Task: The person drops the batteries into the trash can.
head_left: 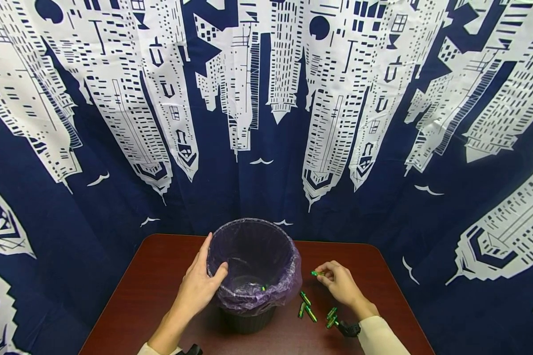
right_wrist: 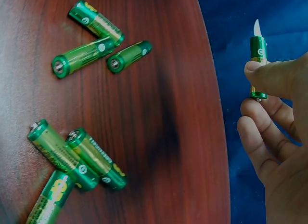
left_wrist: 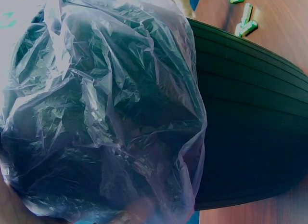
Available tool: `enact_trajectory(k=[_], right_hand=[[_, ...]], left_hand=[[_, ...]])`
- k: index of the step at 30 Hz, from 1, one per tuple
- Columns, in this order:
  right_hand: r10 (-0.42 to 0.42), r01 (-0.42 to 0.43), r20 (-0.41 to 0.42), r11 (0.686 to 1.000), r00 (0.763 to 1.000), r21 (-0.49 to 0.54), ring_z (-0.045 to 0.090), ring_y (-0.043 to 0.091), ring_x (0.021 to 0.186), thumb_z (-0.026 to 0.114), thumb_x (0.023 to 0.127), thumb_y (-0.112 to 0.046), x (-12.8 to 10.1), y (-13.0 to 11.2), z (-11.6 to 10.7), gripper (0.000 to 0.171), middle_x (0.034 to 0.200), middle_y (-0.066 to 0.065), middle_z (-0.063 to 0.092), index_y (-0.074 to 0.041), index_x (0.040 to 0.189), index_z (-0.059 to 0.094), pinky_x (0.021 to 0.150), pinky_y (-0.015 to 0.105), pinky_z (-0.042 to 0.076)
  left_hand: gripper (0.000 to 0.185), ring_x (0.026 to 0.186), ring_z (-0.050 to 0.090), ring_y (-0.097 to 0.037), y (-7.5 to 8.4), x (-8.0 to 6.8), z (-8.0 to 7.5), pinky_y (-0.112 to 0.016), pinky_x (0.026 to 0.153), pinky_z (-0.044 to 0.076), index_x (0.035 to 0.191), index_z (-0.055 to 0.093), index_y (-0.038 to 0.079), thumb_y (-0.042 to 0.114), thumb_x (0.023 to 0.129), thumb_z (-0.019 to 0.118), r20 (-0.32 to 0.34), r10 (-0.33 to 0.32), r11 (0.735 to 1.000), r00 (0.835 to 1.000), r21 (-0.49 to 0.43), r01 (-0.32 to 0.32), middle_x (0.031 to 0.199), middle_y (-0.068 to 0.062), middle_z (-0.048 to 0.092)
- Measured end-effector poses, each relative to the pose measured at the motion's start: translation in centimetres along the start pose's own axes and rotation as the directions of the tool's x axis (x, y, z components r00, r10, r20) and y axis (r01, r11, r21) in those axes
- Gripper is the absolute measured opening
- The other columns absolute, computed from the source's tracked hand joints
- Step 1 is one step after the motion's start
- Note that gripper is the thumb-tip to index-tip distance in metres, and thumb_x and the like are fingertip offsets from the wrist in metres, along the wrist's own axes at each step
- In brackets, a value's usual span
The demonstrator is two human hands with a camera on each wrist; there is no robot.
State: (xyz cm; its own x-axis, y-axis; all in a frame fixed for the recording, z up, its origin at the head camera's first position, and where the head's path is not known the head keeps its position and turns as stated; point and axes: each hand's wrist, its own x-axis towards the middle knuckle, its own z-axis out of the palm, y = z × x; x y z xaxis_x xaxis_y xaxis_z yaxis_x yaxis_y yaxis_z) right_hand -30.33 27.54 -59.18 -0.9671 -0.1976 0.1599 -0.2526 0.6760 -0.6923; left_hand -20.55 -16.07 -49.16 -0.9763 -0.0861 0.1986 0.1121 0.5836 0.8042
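Note:
A small black bin (head_left: 248, 318) lined with a purple plastic bag (head_left: 288, 281) stands in the middle of a dark red-brown table (head_left: 151, 276). My left hand (head_left: 202, 281) grips its left rim, thumb over the edge. One green battery (head_left: 263, 288) lies inside on the bottom. My right hand (head_left: 337, 281) is just right of the bin, above the table, and pinches a green battery (head_left: 317, 273) (right_wrist: 258, 58) between thumb and fingers. Several more green batteries (head_left: 308, 310) (right_wrist: 91, 46) lie loose on the table below that hand. The left wrist view shows the bag (left_wrist: 106, 113) and the bin's ribbed wall (left_wrist: 250, 123) close up.
A blue and white curtain (head_left: 266, 98) with a skyline print hangs right behind the table. The table's edge runs close to the right hand (right_wrist: 214, 137). Bare tabletop lies left of the bin.

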Motion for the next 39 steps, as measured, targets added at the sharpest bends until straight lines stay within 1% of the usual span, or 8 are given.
enact_trajectory(k=[5, 9, 14, 21, 25, 32, 36, 39], right_hand=[[-0.032, 0.032, -0.016, 0.999, 0.999, -0.007, 0.066, 0.005, 0.09, 0.083, 0.105, -0.002, 0.1, -0.7, -0.3, 0.014, 0.109, 0.004, 0.074, -0.013, 0.112, 0.084, 0.081, 0.021, 0.058], [-0.091, 0.089, -0.045, 0.996, 0.995, -0.025, 0.065, 0.003, 0.087, 0.084, 0.103, 0.0, 0.4, -1.3, -0.5, 0.014, 0.106, 0.004, 0.074, -0.012, 0.111, 0.084, 0.078, 0.021, 0.059], [-0.125, 0.124, -0.042, 0.992, 0.991, -0.022, 0.067, 0.002, 0.088, 0.085, 0.103, -0.001, 0.6, -2.1, -1.1, 0.014, 0.106, 0.002, 0.075, -0.011, 0.112, 0.084, 0.079, 0.022, 0.061], [-0.145, 0.144, -0.032, 0.989, 0.989, -0.022, 0.069, 0.002, 0.089, 0.084, 0.104, -0.004, 0.9, -3.4, -2.0, 0.012, 0.106, 0.0, 0.076, -0.01, 0.115, 0.083, 0.08, 0.022, 0.062], [-0.17, 0.169, -0.036, 0.985, 0.985, -0.032, 0.069, 0.001, 0.088, 0.084, 0.104, -0.004, 1.0, -4.4, -2.4, 0.011, 0.105, -0.001, 0.076, -0.009, 0.114, 0.083, 0.079, 0.022, 0.062], [-0.25, 0.247, -0.042, 0.967, 0.967, -0.064, 0.068, -0.001, 0.086, 0.085, 0.103, -0.001, 1.4, -6.7, -3.6, 0.013, 0.102, -0.001, 0.074, -0.004, 0.115, 0.082, 0.077, 0.022, 0.062], [-0.287, 0.281, -0.069, 0.956, 0.955, -0.08, 0.068, -0.001, 0.085, 0.086, 0.102, -0.001, 1.5, -8.1, -4.6, 0.013, 0.101, -0.002, 0.074, -0.006, 0.114, 0.082, 0.076, 0.022, 0.062], [-0.31, 0.301, -0.1, 0.949, 0.946, -0.095, 0.068, 0.0, 0.084, 0.087, 0.102, -0.002, 1.6, -8.9, -5.3, 0.013, 0.099, -0.003, 0.073, -0.007, 0.113, 0.082, 0.074, 0.022, 0.061]], left_hand=[[0.096, 0.165, 0.052, -0.054, 0.0, 0.0, 0.0, -0.086, 0.121, 0.046, 0.188, 0.022, 0.033, 0.039, 0.109, 0.075, 0.0, 0.003, 1.0, 1.0, -0.004, -0.003, 0.193, -0.014, 0.033], [0.096, 0.164, 0.054, -0.055, 0.0, 0.0, 0.0, -0.086, 0.12, 0.047, 0.188, 0.023, 0.033, 0.039, 0.108, 0.075, -0.004, 0.001, 1.0, 1.0, 0.001, -0.001, 0.192, -0.014, 0.034], [0.095, 0.162, 0.055, -0.056, 0.1, 0.0, 0.0, -0.086, 0.119, 0.048, 0.188, 0.022, 0.033, 0.039, 0.109, 0.074, -0.002, -0.001, 1.0, 1.0, 0.008, 0.001, 0.192, -0.014, 0.034], [0.09, 0.163, 0.057, -0.05, -0.2, -0.3, 0.3, -0.081, 0.121, 0.05, 0.188, 0.023, 0.032, 0.034, 0.111, 0.07, -0.025, 0.049, 0.999, 0.999, 0.009, -0.048, 0.193, -0.011, 0.033], [0.088, 0.16, 0.059, -0.051, -0.7, -0.4, 0.5, -0.081, 0.119, 0.051, 0.188, 0.023, 0.033, 0.031, 0.112, 0.067, -0.043, 0.061, 0.998, 0.997, 0.001, -0.061, 0.193, -0.01, 0.034], [0.085, 0.154, 0.066, -0.05, -1.1, -0.6, 0.5, -0.08, 0.114, 0.055, 0.187, 0.024, 0.036, 0.029, 0.112, 0.064, -0.072, 0.068, 0.998, 0.995, 0.008, -0.067, 0.19, -0.009, 0.041], [0.084, 0.151, 0.068, -0.051, -1.1, -0.7, 0.7, -0.08, 0.11, 0.057, 0.187, 0.025, 0.037, 0.03, 0.112, 0.063, -0.079, 0.071, 0.997, 0.994, 0.012, -0.07, 0.189, -0.009, 0.042], [0.083, 0.152, 0.067, -0.05, -1.0, -0.7, 0.9, -0.079, 0.11, 0.057, 0.187, 0.025, 0.038, 0.031, 0.113, 0.063, -0.078, 0.072, 0.997, 0.994, 0.013, -0.071, 0.19, -0.007, 0.041]])
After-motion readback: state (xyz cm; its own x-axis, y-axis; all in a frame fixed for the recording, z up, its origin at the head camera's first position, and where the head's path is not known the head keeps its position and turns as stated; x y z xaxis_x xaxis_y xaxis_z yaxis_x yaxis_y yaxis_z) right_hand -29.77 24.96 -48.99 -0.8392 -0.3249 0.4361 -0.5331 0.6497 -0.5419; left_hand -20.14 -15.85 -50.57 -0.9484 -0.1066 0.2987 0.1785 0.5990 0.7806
